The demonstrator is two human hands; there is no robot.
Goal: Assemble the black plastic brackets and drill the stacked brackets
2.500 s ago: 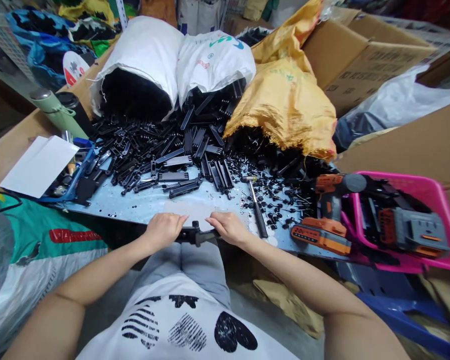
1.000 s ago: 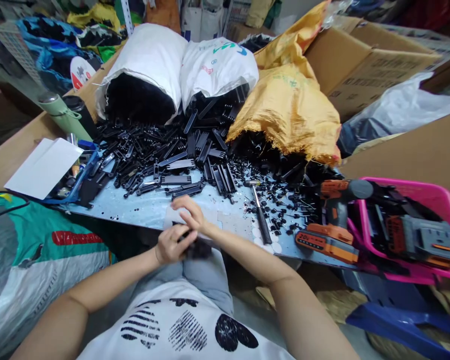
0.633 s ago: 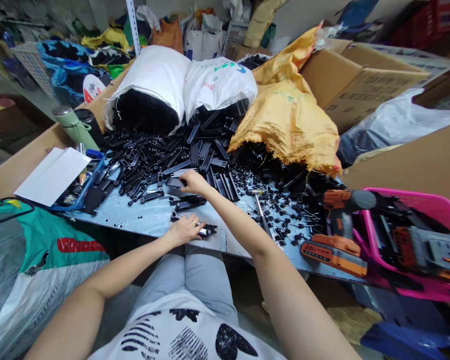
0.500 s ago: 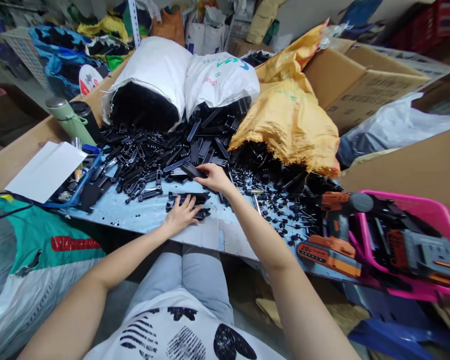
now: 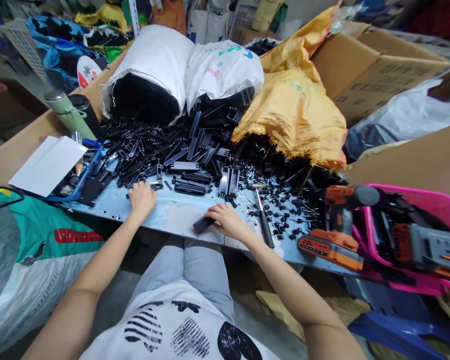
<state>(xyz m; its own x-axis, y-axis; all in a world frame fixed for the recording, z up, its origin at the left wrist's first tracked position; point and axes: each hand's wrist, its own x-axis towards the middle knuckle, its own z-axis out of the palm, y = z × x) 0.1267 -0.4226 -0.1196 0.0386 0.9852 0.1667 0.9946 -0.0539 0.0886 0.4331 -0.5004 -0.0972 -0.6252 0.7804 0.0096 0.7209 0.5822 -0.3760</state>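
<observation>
In my right hand (image 5: 228, 220) is a short black plastic piece (image 5: 203, 225), pinched by the fingers and held low over the pale board (image 5: 182, 216) at the table's front edge. My left hand (image 5: 142, 201) reaches to the near edge of a heap of narrow black plastic parts (image 5: 129, 155). Its fingers are bent over small parts there; what they grip is hidden. Between and beyond the hands lie long black pieces (image 5: 191, 186) side by side. More such pieces (image 5: 229, 182) stand grouped to their right.
A hammer (image 5: 262, 215) lies right of my right hand among scattered small screw-like parts (image 5: 285, 205). Farther right are an orange cordless drill (image 5: 337, 225) and a pink basket (image 5: 427, 195). White sacks (image 5: 150, 60) and a yellow sack (image 5: 296, 110) stand behind. A blue tray (image 5: 93, 170) sits left.
My right hand has come toward the front edge with a black piece. My left hand has left the stacked long pieces and moved left to the heap. The hammer now shows fully.
</observation>
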